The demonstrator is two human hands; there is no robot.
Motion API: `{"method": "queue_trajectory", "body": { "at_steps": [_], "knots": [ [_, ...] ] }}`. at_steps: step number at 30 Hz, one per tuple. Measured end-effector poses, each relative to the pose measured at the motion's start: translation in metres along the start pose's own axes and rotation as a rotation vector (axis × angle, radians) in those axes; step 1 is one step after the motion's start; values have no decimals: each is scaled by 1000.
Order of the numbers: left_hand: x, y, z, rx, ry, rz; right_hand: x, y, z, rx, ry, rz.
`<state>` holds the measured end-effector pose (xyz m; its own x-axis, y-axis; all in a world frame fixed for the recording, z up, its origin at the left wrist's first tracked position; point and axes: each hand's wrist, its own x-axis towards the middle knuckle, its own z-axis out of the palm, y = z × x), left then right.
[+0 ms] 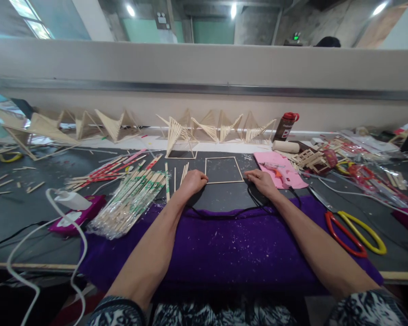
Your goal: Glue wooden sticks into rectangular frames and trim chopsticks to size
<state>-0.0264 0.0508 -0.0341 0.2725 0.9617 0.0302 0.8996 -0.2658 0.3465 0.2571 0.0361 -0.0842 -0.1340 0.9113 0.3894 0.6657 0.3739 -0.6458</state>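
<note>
Stick frame point(225, 182) flat on dark surface point(221, 198). Left hand point(193, 181) at frame's near-left corner, right hand point(261, 182) by near-right; both narrow, can't tell if gripping. Purple cloth point(224, 253) before frame, pale partition point(204, 65) behind.

The dark grey tabletop point(224, 198) carried a four-sided stick frame point(225, 182) near its middle; plastic-wrapped chopsticks point(132, 197) and a magenta power strip point(66, 230) lay to the left, loose sticks point(36, 187) scattered beyond them; a pink sheet point(262, 157) lay to the right; a purple cloth point(224, 253) hung over the near edge.

Matt wooden frame point(225, 182), soft-looking purple cloth point(224, 249)
</note>
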Motion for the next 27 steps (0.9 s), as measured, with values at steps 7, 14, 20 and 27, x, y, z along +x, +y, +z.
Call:
{"method": "queue_trajectory", "body": {
  "at_steps": [7, 14, 20, 27],
  "knots": [
    [-1, -4, -7, -3, 93, -26, -5, -5, -2, -174, 16, -41],
    [0, -12, -4, -7, 41, 36, -7, -13, 1, -387, -103, -180],
    [-3, -4, -2, 32, 5, 65, -3, -11, 6, -487, -133, -182],
    [-2, -4, -4, 1, 65, -12, -5, -17, 5, -469, -130, -190]
  ]
}}
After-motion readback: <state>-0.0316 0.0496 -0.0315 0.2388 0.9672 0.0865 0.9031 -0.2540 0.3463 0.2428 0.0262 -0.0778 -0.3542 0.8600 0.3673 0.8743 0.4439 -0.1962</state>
